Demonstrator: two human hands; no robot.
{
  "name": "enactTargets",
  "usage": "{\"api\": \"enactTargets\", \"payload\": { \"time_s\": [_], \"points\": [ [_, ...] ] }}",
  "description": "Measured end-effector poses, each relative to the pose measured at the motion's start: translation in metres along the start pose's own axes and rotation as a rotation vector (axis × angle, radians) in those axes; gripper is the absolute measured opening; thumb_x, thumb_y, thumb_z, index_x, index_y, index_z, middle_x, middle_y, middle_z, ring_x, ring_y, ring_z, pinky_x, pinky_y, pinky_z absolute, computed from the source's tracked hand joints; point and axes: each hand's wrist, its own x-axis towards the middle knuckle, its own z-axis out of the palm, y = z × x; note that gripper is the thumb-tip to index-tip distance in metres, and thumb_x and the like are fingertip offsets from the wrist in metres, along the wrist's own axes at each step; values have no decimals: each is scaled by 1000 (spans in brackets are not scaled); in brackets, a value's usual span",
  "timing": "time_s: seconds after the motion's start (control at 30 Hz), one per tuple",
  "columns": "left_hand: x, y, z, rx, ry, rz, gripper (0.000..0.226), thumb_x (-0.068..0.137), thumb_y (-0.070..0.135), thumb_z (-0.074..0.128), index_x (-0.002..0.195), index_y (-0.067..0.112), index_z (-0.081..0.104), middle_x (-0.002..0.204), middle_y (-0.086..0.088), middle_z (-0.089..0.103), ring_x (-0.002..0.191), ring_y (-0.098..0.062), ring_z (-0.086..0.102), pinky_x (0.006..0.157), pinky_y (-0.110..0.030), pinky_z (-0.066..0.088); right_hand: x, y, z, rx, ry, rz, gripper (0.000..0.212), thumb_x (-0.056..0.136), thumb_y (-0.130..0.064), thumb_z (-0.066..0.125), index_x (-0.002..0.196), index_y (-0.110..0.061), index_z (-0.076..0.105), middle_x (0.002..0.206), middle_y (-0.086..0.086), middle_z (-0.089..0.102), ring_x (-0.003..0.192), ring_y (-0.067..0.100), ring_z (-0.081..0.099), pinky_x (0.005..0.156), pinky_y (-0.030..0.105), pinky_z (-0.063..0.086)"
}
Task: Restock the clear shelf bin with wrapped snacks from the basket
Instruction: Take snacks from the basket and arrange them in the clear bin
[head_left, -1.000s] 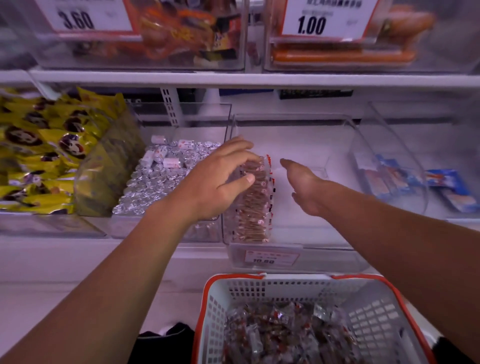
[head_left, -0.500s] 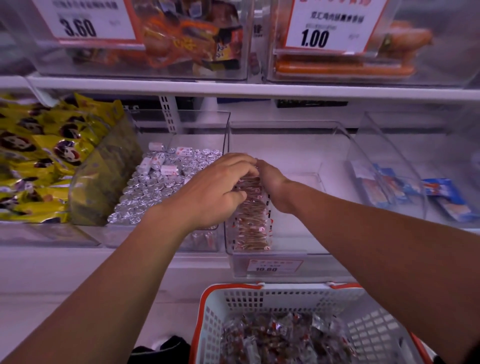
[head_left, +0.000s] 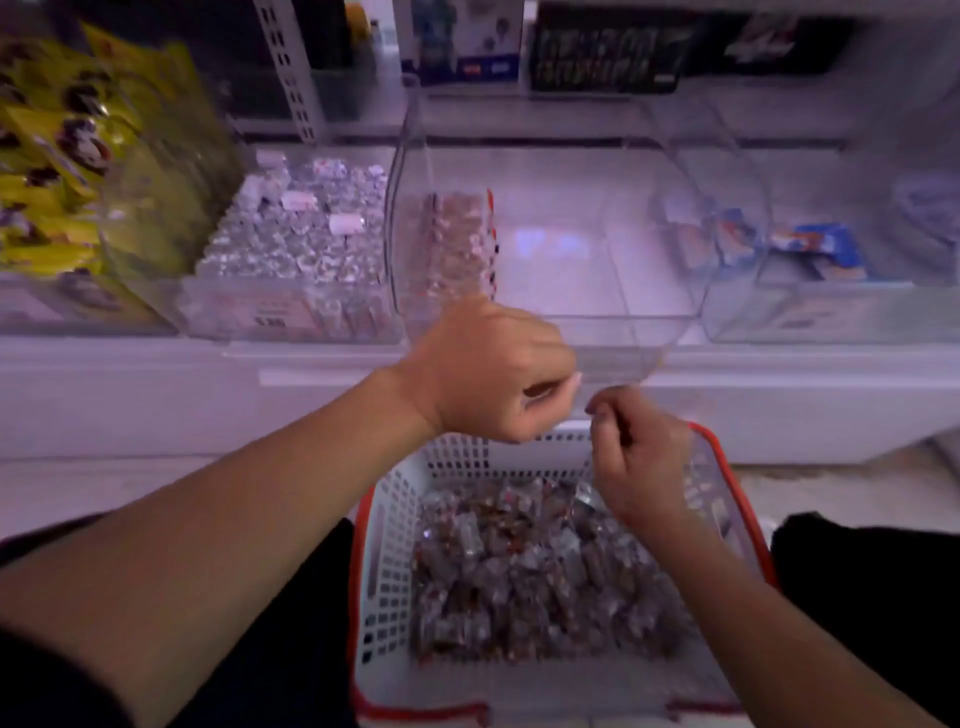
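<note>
On the shelf (head_left: 156, 405), a foil-candy bin (head_left: 291, 291) sits left of the clear bin (head_left: 597, 291), whose snacks (head_left: 457, 244) line its left wall. Left hand (head_left: 493, 374) curled, grip unclear; right hand (head_left: 641, 462) curled in the snack-filled basket (head_left: 395, 530), hold unclear.

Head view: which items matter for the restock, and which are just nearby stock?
Job items:
clear plastic shelf bin
row of wrapped brown snacks in it
white mesh basket with red rim
loose wrapped snacks inside

Nearby stock:
silver foil candies
yellow snack bags
blue packets
</note>
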Motion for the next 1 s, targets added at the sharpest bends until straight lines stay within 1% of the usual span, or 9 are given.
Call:
{"api": "enactTargets", "payload": {
  "time_s": [0.07, 0.13, 0.2, 0.33, 0.5, 0.73, 0.83, 0.9, 1.0],
  "points": [
    [-37, 19, 51, -49, -375, -88, 24, 84, 26, 60, 63, 20, 52, 62, -3, 59, 59, -29, 58, 52, -33, 42, -52, 54, 19, -211, -436, 255, 15, 91, -25, 54, 90, -15, 65, 78, 9, 69, 75, 29, 66, 66, 34, 47],
    [-87, 29, 101, -66, -802, -409, 21, 87, 40, 58, 86, 20, 63, 90, -6, 69, 86, -30, 67, 69, -36, 52, -95, 91, 33, -263, -899, 495, 39, 84, -31, 66, 116, -9, 61, 102, 13, 67, 98, 27, 64, 81, 30, 44],
    [-146, 43, 146, -182, -1004, -836, 48, 86, 45, 65, 127, 22, 56, 124, -12, 63, 113, -32, 61, 90, -39, 52, -131, 111, 36, -178, -1031, 629, 78, 73, -39, 76, 137, -7, 44, 112, 11, 63, 107, 23, 59, 82, 20, 37],
    [-228, 85, 209, -460, -833, -1606, 107, 78, 45, 78, 156, 12, 13, 156, -16, 31, 138, -35, 38, 111, -43, 38, -163, 138, 54, -209, -906, 761, 107, 63, -45, 81, 149, -11, 26, 137, 16, 48, 125, 31, 48, 94, 26, 39],
    [-248, 90, 261, -439, -468, -2122, 127, 71, 52, 83, 158, 19, -4, 163, -16, 10, 147, -35, 22, 117, -44, 31, -168, 165, 93, -263, -953, 919, 121, 60, -39, 90, 153, -21, 14, 149, 25, 24, 136, 40, 33, 112, 46, 34],
    [-249, 85, 285, -206, -311, -2152, 80, 76, 37, 83, 139, 29, 34, 141, -18, 36, 113, -42, 56, 87, -46, 51, -198, 165, 123, -373, -868, 709, 56, 83, -29, 65, 133, -21, 42, 144, 19, 28, 117, 48, 46, 97, 50, 48],
    [-247, 88, 282, -190, -271, -2095, 66, 80, 34, 81, 133, 27, 42, 132, -16, 46, 106, -39, 61, 86, -45, 52, -185, 168, 122, -245, -847, 710, 31, 79, -20, 70, 109, -12, 63, 95, 11, 67, 91, 29, 62, 87, 36, 53],
    [-246, 89, 276, -242, -191, -2082, 62, 79, 27, 83, 129, 24, 47, 126, -12, 57, 108, -35, 63, 88, -41, 52, -177, 168, 122, -170, -888, 790, 13, 76, -9, 73, 86, -10, 66, 64, -5, 64, 66, 15, 59, 68, 20, 52],
    [-251, 90, 271, -409, -150, -2082, 65, 74, 13, 85, 126, 19, 47, 121, -5, 64, 114, -28, 61, 96, -37, 51, -167, 155, 116, -29, -911, 954, 24, 75, 5, 75, 72, -14, 60, 51, -12, 61, 59, 7, 53, 39, 7, 40]
  ]
}}
